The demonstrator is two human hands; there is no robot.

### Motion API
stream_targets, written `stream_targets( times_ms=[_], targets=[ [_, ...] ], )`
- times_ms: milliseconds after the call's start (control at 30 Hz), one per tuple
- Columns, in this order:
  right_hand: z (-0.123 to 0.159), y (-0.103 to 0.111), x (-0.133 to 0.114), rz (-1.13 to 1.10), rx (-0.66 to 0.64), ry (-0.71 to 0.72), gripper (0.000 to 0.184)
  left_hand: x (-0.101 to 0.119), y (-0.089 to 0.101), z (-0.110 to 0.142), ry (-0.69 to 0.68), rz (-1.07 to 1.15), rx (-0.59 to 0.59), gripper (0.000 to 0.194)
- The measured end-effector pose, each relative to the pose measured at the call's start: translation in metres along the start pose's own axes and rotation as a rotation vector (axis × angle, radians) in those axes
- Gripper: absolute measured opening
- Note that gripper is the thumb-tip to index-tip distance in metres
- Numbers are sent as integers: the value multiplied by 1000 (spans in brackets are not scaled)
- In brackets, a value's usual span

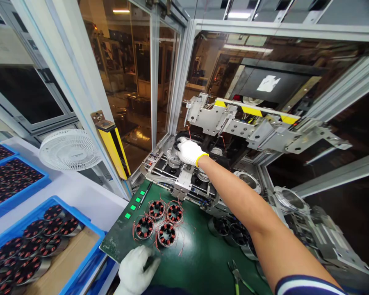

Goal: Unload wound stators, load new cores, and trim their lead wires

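My right hand [190, 151], in a white glove with a yellow cuff, reaches into the machine at its left station. Its fingers are closed round a round metal part [173, 157], seemingly a stator, partly hidden by the glove. Close to the table's front left edge, my gloved left hand [138, 268] has its fingers curved and apart, with nothing visible in them. Just beyond it, several wound stators lie in a cluster, among them a front stator [166, 234] and a rear stator [156, 209], with loose copper wire ends sticking out.
Green-handled cutters [238, 278] and dark stators [221, 225] lie on the green table [197, 250]. A black pen [144, 196] lies by green squares. Left stand a blue tray [100, 235] of stators and a white fan [70, 149]. A metal beam [242, 127] spans the machine above my right arm.
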State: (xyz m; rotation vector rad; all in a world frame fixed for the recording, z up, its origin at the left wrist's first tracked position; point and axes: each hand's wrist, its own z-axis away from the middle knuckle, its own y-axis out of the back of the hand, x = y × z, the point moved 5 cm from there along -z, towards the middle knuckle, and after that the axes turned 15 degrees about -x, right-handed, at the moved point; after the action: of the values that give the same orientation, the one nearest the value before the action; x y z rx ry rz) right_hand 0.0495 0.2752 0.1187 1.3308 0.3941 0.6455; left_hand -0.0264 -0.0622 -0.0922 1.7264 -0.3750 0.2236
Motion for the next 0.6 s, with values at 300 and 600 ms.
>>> stream_targets(
  times_ms=[300,600],
  targets=[
    [-6,2,1,34,-19,35,43,-2,-4,0,8,16,-6,18],
    [-4,-7,-4,106,2,39,59,-3,-7,0,-11,39,-36,16]
  ],
)
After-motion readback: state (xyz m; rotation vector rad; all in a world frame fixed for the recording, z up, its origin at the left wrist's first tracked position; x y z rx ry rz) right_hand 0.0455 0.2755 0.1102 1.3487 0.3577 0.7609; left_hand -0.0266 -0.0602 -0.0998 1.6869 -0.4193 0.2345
